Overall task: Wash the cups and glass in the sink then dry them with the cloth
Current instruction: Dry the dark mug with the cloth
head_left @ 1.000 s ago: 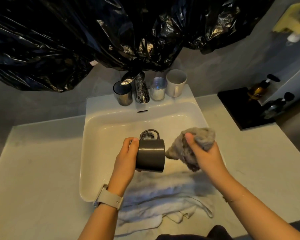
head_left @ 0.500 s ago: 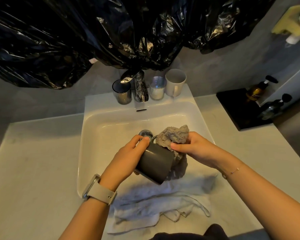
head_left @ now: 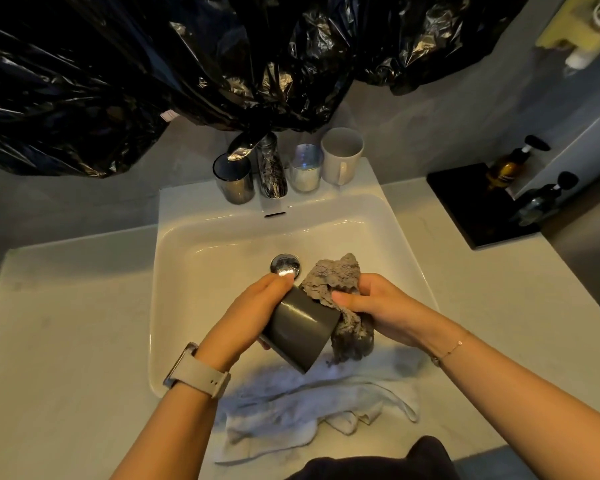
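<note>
— Which way does the dark grey cup (head_left: pixel 298 332) point, as we look down at it?

— We see it tilted over the white sink (head_left: pixel 222 244). Its long axis runs on a diagonal, from the upper end near the drain (head_left: pixel 285 264) down toward our body. The flat base faces us, low and to the right; the mouth faces up and away, toward the drain and the right hand.

— And our left hand (head_left: pixel 250 313)?

— It wraps the cup's left side. The fingers curl round the wall, with the fingertips (head_left: pixel 284 279) reaching the upper rim. A pale watch (head_left: pixel 196 374) sits on that wrist.

— What is our right hand (head_left: pixel 383 306) doing?

— It grips a bunched grey cloth (head_left: pixel 340 282), thumb on top and fingers curled underneath. The cloth touches the cup at its mouth end, and part of it hangs down along the cup's right side. Whether any of it is pushed inside the cup we cannot tell, since the opening is hidden.

— Where is everything else?

— A white towel (head_left: pixel 309 403) lies crumpled over the sink's near edge, below the cup. On the back ledge, a dark tumbler (head_left: pixel 232 183) stands left of the chrome tap (head_left: pixel 271 168). To the tap's right stand a clear glass (head_left: pixel 305 168) and then a white mug (head_left: pixel 342 155), all upright. Black plastic sheeting (head_left: pixel 153 64) hangs above them. On the counter to the right, two pump bottles (head_left: pixel 510 164) stand by a black tray (head_left: pixel 471 206).
</note>
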Tool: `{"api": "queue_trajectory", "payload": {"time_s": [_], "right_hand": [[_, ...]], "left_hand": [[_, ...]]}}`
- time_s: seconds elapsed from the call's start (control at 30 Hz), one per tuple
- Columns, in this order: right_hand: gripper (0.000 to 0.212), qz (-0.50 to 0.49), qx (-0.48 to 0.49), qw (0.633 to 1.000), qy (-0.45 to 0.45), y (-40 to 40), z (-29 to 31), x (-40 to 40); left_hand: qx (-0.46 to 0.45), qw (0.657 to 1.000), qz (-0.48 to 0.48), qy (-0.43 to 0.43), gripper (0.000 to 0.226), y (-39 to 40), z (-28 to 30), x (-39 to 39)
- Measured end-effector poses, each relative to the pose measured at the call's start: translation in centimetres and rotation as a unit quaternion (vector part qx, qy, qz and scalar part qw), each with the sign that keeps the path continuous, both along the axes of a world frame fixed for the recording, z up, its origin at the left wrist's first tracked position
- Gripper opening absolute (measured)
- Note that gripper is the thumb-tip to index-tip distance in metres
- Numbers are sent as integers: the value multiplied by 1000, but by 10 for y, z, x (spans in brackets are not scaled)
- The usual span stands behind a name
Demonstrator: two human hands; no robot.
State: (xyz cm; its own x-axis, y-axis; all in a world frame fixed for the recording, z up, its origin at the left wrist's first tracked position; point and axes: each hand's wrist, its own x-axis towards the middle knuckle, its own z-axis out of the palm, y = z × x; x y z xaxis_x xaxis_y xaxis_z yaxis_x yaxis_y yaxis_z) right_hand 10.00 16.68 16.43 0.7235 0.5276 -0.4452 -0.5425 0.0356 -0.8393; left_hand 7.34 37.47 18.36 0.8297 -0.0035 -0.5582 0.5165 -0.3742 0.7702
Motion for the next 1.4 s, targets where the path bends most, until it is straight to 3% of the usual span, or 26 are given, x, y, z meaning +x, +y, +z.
{"api": "queue_trajectory", "payload": {"time_s": [0.17,0.33,0.43,0.53,0.67,0.73,0.87,0.93,1.03,1.2,1.4], "right_hand": [[21,-104,-104,986,-81,17,-6,-3],[38,-39,-8,999,-10,3,-4,-4],[40,-82,0,997,-13,9,-3,-6],[34,-154,-57,985,-60,21,-1,-8],[21,-217,-73,968,-101,29,1,-16],[21,-259,-31,963,-74,36,4,-20],[25,-286,62,956,-17,46,9,-21],[30,-262,94,960,24,43,14,-18],[39,-190,90,973,99,33,20,-10],[23,-165,52,971,163,30,19,-5],[38,-151,130,948,248,31,18,-6]], "left_hand": [[41,997,-32,-55,28,-3,-4,-4],[-35,999,4,-14,28,-1,1,1],[-45,999,4,-10,29,-3,2,4],[-4,1000,15,16,27,-10,3,9],[-16,995,51,-80,51,-4,5,3],[-33,987,108,-116,62,2,1,-3],[-246,946,190,-87,63,-19,-11,-18],[-289,922,233,-108,60,-22,-15,-21],[-278,931,198,-128,65,-11,-16,-19],[-213,957,118,-156,55,-6,-10,-16],[-221,960,116,-130,55,-1,-13,-13]]}}
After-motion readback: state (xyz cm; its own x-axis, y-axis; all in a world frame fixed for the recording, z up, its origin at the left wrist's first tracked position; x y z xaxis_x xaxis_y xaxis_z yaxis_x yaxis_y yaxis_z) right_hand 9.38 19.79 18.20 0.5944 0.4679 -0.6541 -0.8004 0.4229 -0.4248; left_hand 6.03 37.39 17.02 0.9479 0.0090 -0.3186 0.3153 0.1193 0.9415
